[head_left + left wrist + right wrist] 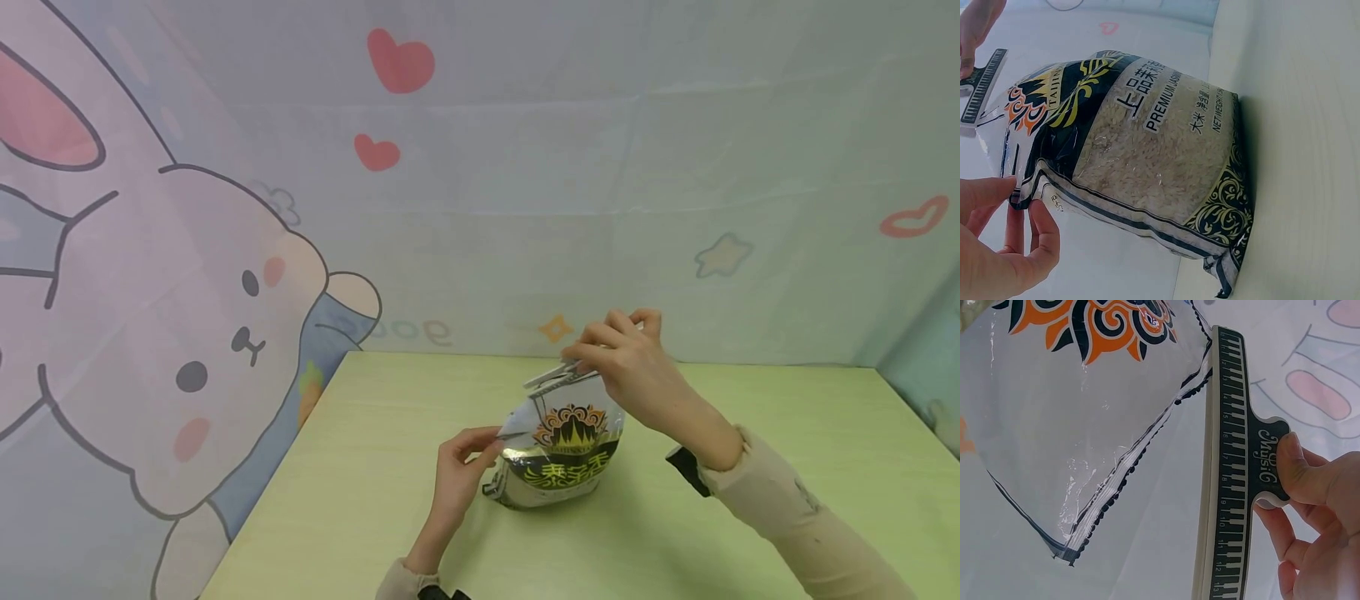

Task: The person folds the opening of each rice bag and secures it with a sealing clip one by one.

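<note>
A bag of rice (pixel 558 479), printed with black, gold and orange, stands upright on the table, its upper part slack. My left hand (pixel 459 471) is at its left side, thumb and fingers pinching the bag's edge seam, as the left wrist view shows of that hand (pixel 1007 256). Above the bag's top, my right hand (pixel 637 375) holds a long clip (pixel 1229 456) with a piano-key pattern by its black handle, between thumb and fingers. The clip lies along the bag's top edge (pixel 1124 469), near one corner. Whether it grips the plastic I cannot tell.
The pale yellow-green table (pixel 337 492) spreads around the bag. A cloth backdrop (pixel 525 167) with a cartoon rabbit and hearts hangs behind its far edge. Dark straps (pixel 688 471) show at both wrists.
</note>
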Action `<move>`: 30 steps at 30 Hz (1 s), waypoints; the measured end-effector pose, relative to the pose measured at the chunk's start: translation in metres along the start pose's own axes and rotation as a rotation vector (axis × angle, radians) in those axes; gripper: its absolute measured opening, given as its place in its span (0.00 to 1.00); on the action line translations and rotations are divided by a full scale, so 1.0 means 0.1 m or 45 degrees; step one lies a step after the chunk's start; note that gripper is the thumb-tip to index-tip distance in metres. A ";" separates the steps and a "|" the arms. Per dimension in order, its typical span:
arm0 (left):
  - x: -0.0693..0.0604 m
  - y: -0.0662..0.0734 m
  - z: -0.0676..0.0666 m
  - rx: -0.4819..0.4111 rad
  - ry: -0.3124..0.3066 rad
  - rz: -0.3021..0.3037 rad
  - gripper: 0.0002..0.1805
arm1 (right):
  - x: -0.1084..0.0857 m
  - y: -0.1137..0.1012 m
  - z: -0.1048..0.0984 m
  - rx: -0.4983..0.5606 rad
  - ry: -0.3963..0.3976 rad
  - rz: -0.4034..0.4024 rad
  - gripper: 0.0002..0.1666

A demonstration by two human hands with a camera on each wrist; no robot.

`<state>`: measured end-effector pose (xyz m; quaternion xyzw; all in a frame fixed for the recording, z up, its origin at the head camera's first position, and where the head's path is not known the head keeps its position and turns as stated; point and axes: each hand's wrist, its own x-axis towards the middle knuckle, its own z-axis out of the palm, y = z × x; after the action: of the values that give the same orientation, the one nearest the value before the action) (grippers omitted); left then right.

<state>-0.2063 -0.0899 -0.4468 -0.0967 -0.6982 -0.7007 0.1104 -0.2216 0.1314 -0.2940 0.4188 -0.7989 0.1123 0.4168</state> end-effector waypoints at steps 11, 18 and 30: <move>0.03 -0.01 0.02 -0.010 0.015 0.002 0.10 | 0.05 0.04 0.05 0.002 -0.044 -0.042 0.12; 0.04 -0.02 0.02 -0.011 0.008 -0.002 0.10 | 0.08 0.00 0.11 -0.039 -0.064 -0.078 0.17; 0.06 -0.01 -0.03 -0.053 -0.041 0.022 0.12 | 0.07 -0.09 0.23 -0.041 -0.084 -0.099 0.19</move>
<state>-0.2120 -0.0926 -0.4461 -0.1163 -0.6844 -0.7124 0.1034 -0.2299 0.1097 -0.3044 0.4462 -0.7970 0.0694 0.4010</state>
